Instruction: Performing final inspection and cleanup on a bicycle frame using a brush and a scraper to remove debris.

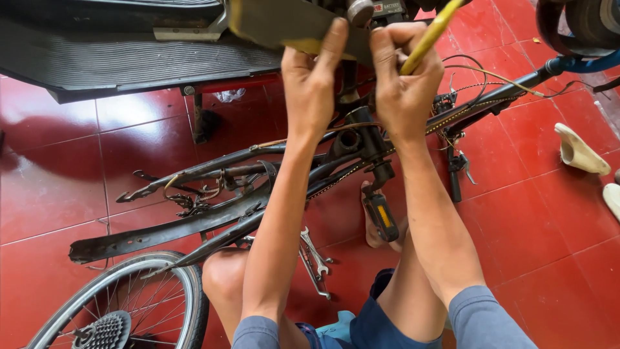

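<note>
Floor: glossy red tiles (pixel 51 194), lit from the left, a black ribbed scooter footboard (pixel 116 55) overhead
Head view, frame: black bicycle frame (pixel 361 139) lying on its side across the tiles, pedal (pixel 382 216) pointing towards the knees
Head view, left hand: left hand (pixel 313 84) raised, fingers pressed flat against a yellowish panel edge (pixel 284 26) under the scooter, not curled round anything
Head view, right hand: right hand (pixel 403 81) closed in a fist round a yellow tool handle (pixel 429 35), working end hidden behind the knuckles
Loose items: wrenches (pixel 315 258) on the tiles between the legs, detached wheel (pixel 123 310) at lower left, pale sandal (pixel 578 152) at right
Risk: likely slip of the handle off its hidden fastener, knuckles striking the panel; loose cables (pixel 491 74) near the fist could snag
</note>
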